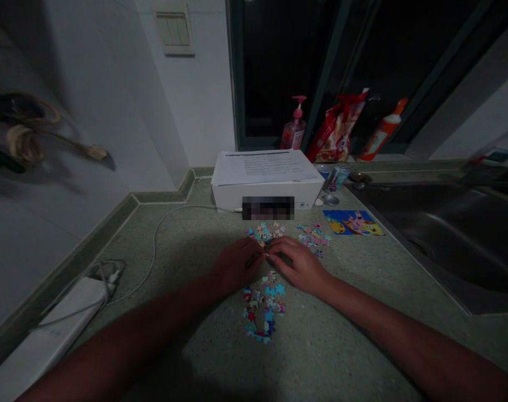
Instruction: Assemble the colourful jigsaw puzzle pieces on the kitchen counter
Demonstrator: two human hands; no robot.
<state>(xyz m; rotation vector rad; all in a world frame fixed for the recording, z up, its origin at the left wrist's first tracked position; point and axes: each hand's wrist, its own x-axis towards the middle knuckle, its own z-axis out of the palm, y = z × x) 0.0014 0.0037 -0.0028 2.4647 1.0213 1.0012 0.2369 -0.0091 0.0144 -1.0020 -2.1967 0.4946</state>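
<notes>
My left hand (237, 263) and my right hand (299, 264) meet above the middle of the counter, their fingertips pinched together. Between them is a small pale jigsaw piece (266, 254), mostly hidden by the fingers. Just beyond the fingertips lies a loose heap of jigsaw pieces (262, 230). Another cluster of pieces (314, 234) is spread past my right hand. On the near side, between my forearms, several colourful pieces (264, 310) lie close together, some overlapping. A blue picture card with cartoon figures (354, 223) rests flat to the right.
A white box (266, 181) with a printed sheet on top stands behind the pieces. A white cable runs left to a power strip (52, 329). To the right are a can (337, 177) and a metal sink (446, 240). A pump bottle (293, 131) stands by the window.
</notes>
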